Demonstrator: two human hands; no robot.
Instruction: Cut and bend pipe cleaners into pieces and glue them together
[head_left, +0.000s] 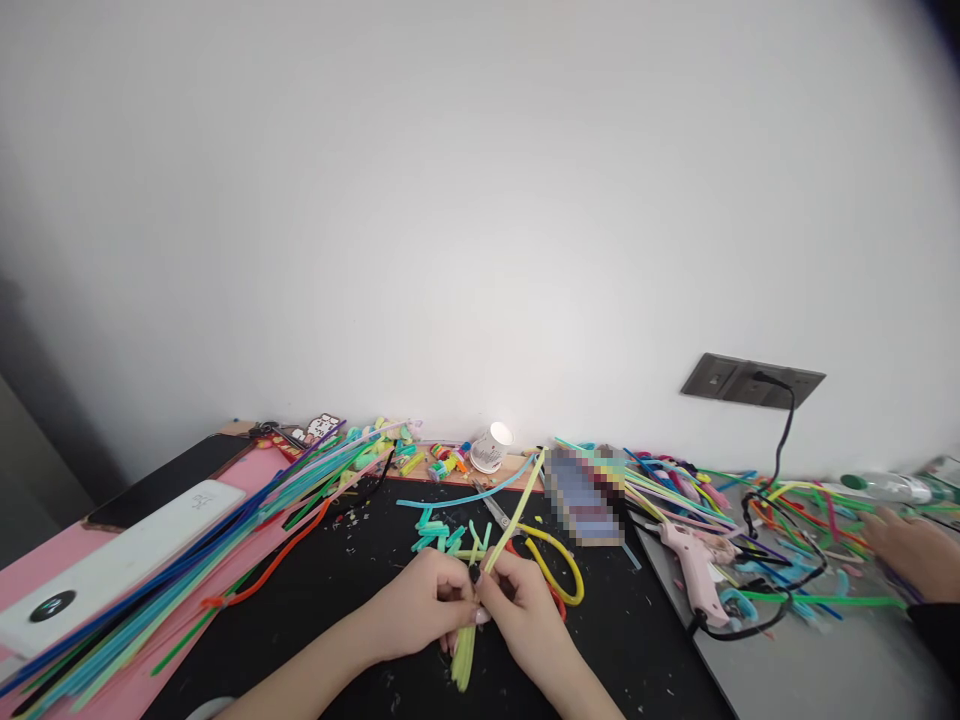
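Low in the middle of the black mat (315, 620), my left hand (420, 605) and my right hand (525, 610) meet with fingers closed. Both pinch a bunch of pale yellow-green pipe cleaners (463, 655) whose lower ends stick out below my hands. One long yellow pipe cleaner (517, 510) rises from my fingers up and to the right. Short teal pieces (442, 535) lie just beyond my hands, beside scissors with yellow handles (555, 565).
A long sheaf of coloured pipe cleaners (225, 545) runs across the left, over a pink sheet with a white power bank (112, 570). A pink glue gun (694, 565) with black cable lies right amid tangled pipe cleaners. Another person's hand (911, 550) rests far right. A small cup (491, 445) stands by the wall.
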